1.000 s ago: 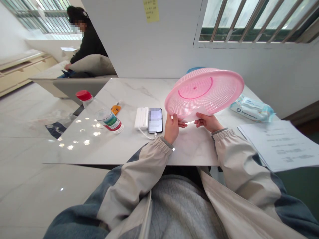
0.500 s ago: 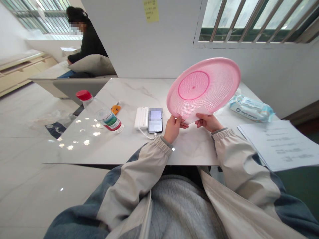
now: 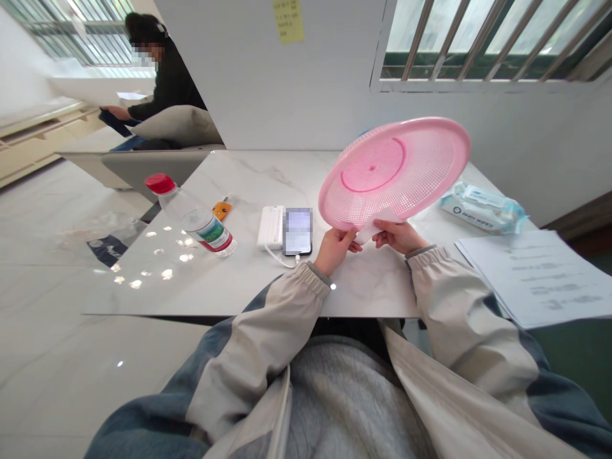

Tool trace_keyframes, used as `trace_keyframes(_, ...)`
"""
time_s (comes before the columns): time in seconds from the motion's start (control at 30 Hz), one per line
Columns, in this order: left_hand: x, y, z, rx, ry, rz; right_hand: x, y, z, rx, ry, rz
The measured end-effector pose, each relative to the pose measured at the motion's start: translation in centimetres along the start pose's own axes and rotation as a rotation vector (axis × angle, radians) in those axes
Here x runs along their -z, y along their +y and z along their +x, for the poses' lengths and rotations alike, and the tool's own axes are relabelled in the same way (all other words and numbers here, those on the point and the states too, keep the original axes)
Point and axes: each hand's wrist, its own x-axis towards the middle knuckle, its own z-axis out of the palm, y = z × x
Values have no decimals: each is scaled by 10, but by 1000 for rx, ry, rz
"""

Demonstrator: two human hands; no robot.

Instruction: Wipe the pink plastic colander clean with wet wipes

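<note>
A round pink plastic sieve basket (image 3: 396, 172) is held tilted above the white marble table (image 3: 239, 268), its underside facing me. My left hand (image 3: 335, 250) pinches its near rim from the left. My right hand (image 3: 398, 236) grips the same rim from the right, with a white wipe (image 3: 370, 228) pressed between its fingers and the mesh. Both hands sit close together at the lowest edge of the basket.
On the table lie a phone (image 3: 298, 231) beside a white power bank (image 3: 271, 227), a tipped water bottle with a red cap (image 3: 191, 215), a small orange object (image 3: 222, 209), a pack of wet wipes (image 3: 482, 207) and printed papers (image 3: 535, 274). Another person (image 3: 167, 76) sits at the far left.
The basket swung up steeper, then tipped flatter again with its far rim moving right. My left hand slid under the rim. The person at the far left reached an arm out.
</note>
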Motion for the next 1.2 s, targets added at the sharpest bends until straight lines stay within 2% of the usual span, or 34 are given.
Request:
trace_keyframes(0.33,0,4,-2,-22,33,106,-4,-1,-1,15,43,-22)
trace_keyframes(0.9,0,9,-5,-35,71,178,-3,0,-1,31,21,-40)
trace_keyframes(1.03,0,6,-1,-32,99,95,-1,0,0,37,49,-38)
trace_keyframes(1.2,1,7,1,-74,192,-40,-1,-2,0,39,99,-50)
